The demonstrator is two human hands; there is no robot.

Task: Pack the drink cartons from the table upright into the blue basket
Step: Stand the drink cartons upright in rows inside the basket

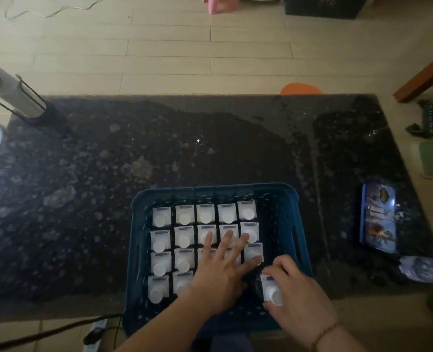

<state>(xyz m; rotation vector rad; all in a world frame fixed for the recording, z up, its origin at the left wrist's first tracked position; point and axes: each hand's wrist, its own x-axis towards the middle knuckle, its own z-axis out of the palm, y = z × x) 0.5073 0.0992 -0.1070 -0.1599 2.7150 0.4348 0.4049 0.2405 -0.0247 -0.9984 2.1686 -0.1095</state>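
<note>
A blue basket [210, 191] sits at the near edge of a dark speckled counter [83, 174], its near wall partly hidden behind two forearms. Inside it, white-capped drink cartons [185, 217] stand upright in rows; five show along the far row, and the rows nearer the camera are partly covered.

The left hand [218, 280] lies flat over the cartons with fingers spread, its fingertips [207, 237] resting on carton tops in the second row; how many cartons lie under the palm cannot be told. The right hand [296, 295] has its fingers curled round one tilted carton [271, 290] at the basket's near right corner, with the cap facing the camera. The dim light blurs the printing on the carton tops.

On the right of the counter lies a blue phone [377, 219], face up, and just beyond it a crumpled clear plastic bottle [423, 269], cut off by the frame edge. A grey lamp base [15, 97] stands at the far left corner.
</note>
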